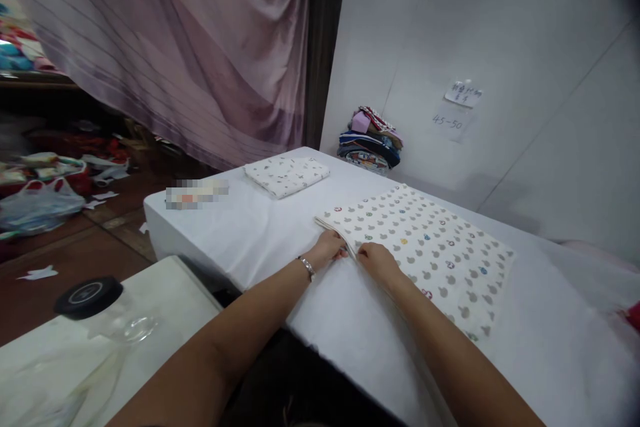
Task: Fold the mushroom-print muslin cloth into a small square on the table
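A pinkish-mauve curtain (235, 47) hangs across the upper left of the room, meeting a pale grey wall (525, 27) that fills the right. At the far left, a clear plastic bag (43, 205) rests on the reddish-brown floor (107, 240), with white scraps scattered near it. Closer in, a clear container with a black lid (89, 297) stands on a pale surface (170, 287) at the lower left. Beyond it is a table covered in white (270, 240); an item blurred by pixelation (197, 194) lies near its left corner, and a folded white cloth with small dark motifs (287, 177) lies flat farther along. The left hand (327, 248), with a silvery band (307, 268) at its wrist, grips the near-left edge of the dotted cloth (430, 240). A stack of folded fabrics (371, 140) sits against the wall behind. Just right of the left hand, the right hand (379, 260) has its fingers curled onto the same edge, also grasping it. The dotted cloth, off-white with grey and a few coloured motifs, lies spread on the table to the right of both hands. Above it, two handwritten papers (464, 95) are fixed to the wall, the lower reading "45-50", and something red (634, 315) shows at the far right edge.
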Tool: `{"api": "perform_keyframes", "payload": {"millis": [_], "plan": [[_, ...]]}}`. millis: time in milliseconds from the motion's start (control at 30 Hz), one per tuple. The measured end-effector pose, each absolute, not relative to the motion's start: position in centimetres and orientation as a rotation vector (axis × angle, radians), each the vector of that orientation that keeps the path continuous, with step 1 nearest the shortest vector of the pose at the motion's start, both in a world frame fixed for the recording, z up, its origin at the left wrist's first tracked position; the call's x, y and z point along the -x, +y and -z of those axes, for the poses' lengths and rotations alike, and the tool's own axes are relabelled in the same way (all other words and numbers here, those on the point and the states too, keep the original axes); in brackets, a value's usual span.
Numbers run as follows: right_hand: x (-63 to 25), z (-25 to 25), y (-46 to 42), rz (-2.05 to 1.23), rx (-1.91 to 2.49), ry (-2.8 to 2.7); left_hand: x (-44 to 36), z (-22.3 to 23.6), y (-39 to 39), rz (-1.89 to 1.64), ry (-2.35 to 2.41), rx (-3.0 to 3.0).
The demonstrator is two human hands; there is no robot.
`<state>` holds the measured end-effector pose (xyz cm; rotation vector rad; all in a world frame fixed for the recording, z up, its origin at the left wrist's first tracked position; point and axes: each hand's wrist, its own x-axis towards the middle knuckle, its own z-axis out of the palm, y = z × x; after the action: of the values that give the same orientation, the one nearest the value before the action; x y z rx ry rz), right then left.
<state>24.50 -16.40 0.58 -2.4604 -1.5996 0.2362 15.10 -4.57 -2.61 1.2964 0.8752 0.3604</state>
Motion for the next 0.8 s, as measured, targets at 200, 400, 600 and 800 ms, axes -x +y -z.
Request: {"api": "perform_keyframes", "payload": {"millis": [200, 400, 600, 800], "plan": [[-24.35, -0.85, -16.52, -0.175, 2.45, -1.603, -15.22, 3.01, -4.66, -0.412, 0.886, -1.355], [-24.17, -0.57, -16.62, -0.129, 2.374, -1.721, -15.29, 3.07, -4.67, -0.421, 0.909, -1.388], [-24.11, -0.24, -16.72, -0.14, 2.365, -1.743, -15.3, 3.04, -4.78, -0.43, 0.92, -1.413], [-24.11, -0.03, -16.48, -0.129, 2.411, -1.721, -15.28, 2.99, -4.88, -0.434, 0.928, -1.426]]}}
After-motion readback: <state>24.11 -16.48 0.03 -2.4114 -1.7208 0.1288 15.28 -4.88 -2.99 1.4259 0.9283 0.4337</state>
